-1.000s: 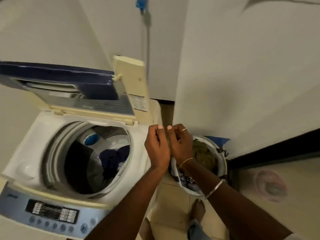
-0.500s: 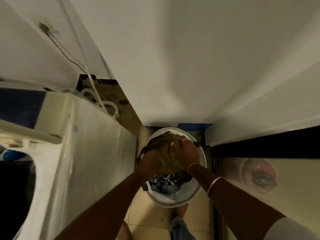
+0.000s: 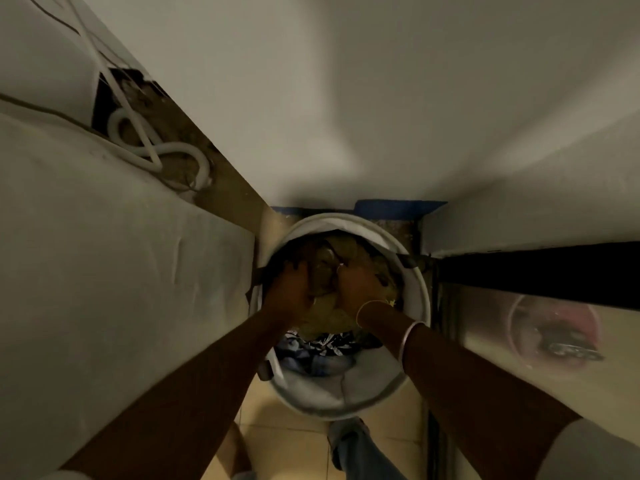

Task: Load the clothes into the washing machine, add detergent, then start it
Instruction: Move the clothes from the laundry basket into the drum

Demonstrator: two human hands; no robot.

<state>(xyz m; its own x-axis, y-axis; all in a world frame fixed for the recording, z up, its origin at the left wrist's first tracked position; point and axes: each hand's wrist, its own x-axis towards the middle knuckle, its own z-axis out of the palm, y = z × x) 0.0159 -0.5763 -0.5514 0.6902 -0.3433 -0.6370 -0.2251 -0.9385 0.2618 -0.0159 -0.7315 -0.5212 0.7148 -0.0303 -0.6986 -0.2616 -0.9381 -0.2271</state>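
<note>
A round white laundry basket (image 3: pixel 417 289) stands on the tiled floor between the washing machine and a wall. An olive-green garment (image 3: pixel 325 317) lies on top of the pile inside it. My left hand (image 3: pixel 289 292) and my right hand (image 3: pixel 356 285) are both down in the basket, fingers closed into the olive garment. Under it, at the basket's near side, lies a dark blue and white patterned cloth (image 3: pixel 318 344). Only the washing machine's white side panel (image 3: pixel 114 271) shows at the left; its drum and controls are out of view.
White hoses (image 3: pixel 156 150) coil on the floor behind the machine. A wall (image 3: pixel 346 98) rises straight ahead. At the right is a dark door frame (image 3: pixel 536 268) and a glass panel with a pinkish bucket (image 3: pixel 550 327) behind it. My foot (image 3: pixel 349 441) stands just below the basket.
A second ago my hands were together in the air beside the open machine. The view has since swung down to the basket, and both hands have sunk into it and closed on the olive garment.
</note>
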